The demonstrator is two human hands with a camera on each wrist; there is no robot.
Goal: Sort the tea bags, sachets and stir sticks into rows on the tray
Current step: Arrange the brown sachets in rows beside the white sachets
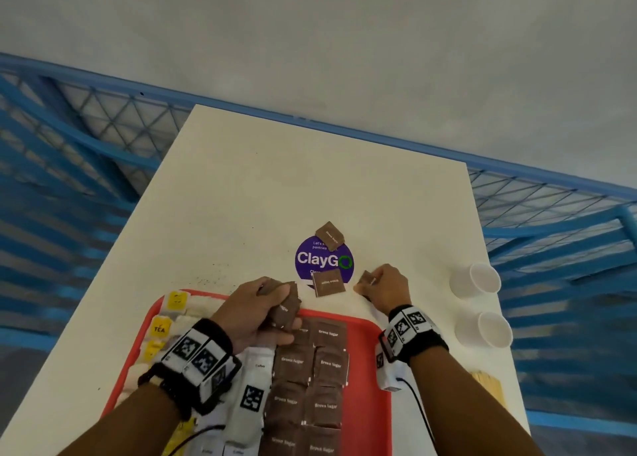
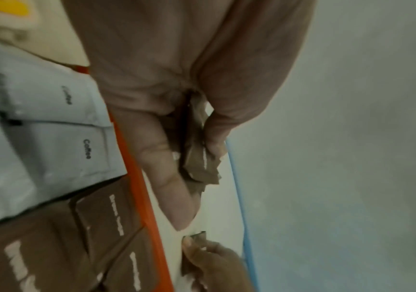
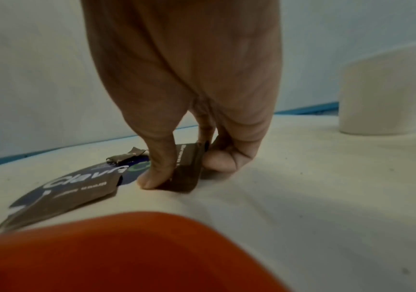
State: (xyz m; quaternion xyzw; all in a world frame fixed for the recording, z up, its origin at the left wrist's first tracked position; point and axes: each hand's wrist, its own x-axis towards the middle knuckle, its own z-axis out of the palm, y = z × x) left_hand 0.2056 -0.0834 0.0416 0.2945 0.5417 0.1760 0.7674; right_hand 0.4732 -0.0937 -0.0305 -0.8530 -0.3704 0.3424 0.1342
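A red tray (image 1: pixel 368 321) lies at the near edge of the white table, with yellow tea bags (image 1: pixel 162 328) on its left, white coffee sachets (image 2: pixel 52 126) in the middle and brown sugar sachets (image 1: pixel 329 362) in rows on the right. My left hand (image 1: pixel 262 312) hovers over the tray's far edge and grips a small bunch of brown sugar sachets (image 2: pixel 199 156). Just beyond the tray's far right corner, my right hand (image 1: pixel 379 290) pinches one brown sugar sachet (image 3: pixel 187 170) on the table. Two more brown sachets (image 1: pixel 327 285) (image 1: pixel 330 235) lie on the table ahead.
A round purple ClayGo sticker (image 1: pixel 322 260) sits under the loose sachets. Two white paper cups (image 1: pixel 477 279) (image 1: pixel 489 329) stand at the table's right edge, with a wooden piece (image 1: pixel 487 386) nearer. Blue mesh railing (image 1: pixel 86 138) surrounds the table.
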